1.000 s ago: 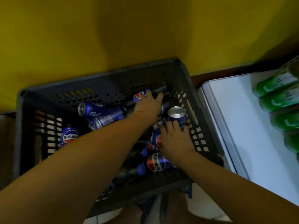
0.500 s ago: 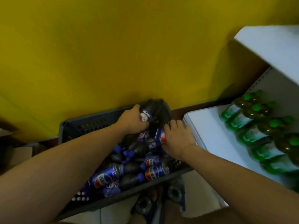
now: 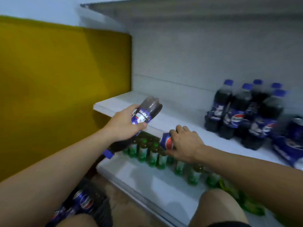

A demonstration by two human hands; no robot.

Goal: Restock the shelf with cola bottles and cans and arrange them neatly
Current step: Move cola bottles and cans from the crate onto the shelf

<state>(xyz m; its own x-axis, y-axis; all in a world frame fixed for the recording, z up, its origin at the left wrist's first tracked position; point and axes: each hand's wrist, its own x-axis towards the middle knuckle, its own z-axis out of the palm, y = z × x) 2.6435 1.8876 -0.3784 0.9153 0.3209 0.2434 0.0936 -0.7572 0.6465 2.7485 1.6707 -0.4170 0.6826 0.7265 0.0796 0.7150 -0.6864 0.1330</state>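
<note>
Beside a yellow wall (image 3: pixel 57 79), the white shelf (image 3: pixel 180 122) holds cola bottles (image 3: pixel 236 112); green bottles (image 3: pixel 152 156) stand below. Left hand (image 3: pixel 124 123) grips a bottle (image 3: pixel 147 110), right hand (image 3: pixel 185 145) a can (image 3: pixel 166 142), at the shelf's edge; the crate (image 3: pixel 103 210) holds cans (image 3: pixel 85 202).

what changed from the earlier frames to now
Both hands rose out of the crate toward the shelf: the left hand carried up a cola bottle, base pointing at the shelf, and the right hand a can. Unchanged: other cans lie in the crate; green bottles stand on the lower shelf.
</note>
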